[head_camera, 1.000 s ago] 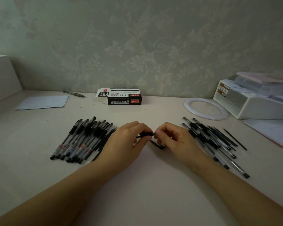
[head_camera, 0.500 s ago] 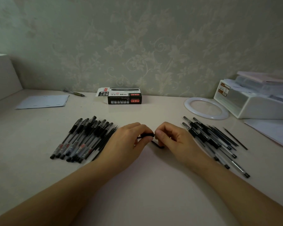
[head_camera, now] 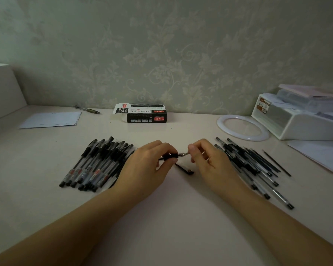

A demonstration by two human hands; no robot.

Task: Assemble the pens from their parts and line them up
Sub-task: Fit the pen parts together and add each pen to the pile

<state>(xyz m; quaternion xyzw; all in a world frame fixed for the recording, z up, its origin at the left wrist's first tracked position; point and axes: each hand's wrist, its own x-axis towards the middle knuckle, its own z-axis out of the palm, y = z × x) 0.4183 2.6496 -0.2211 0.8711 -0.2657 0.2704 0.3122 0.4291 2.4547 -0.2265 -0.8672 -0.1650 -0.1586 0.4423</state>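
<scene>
The pen (head_camera: 172, 156) is lying horizontally at frame centre above the worktop (head_camera: 161, 217), the left hand (head_camera: 148, 166) gripping its black grip section and the right hand (head_camera: 206, 160) pinching its metal tip. A loose cap (head_camera: 185, 169) is resting just beneath. Assembled pens (head_camera: 96, 164) are lying at 9 o'clock, unassembled parts (head_camera: 254, 166) at 3 o'clock. A pen box (head_camera: 146, 116) is standing at 12 o'clock.

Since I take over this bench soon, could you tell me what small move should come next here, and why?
Probably cap it: the left hand grips the pen, the right hand pinches its bare metal tip, and a loose cap lies just below.
</scene>
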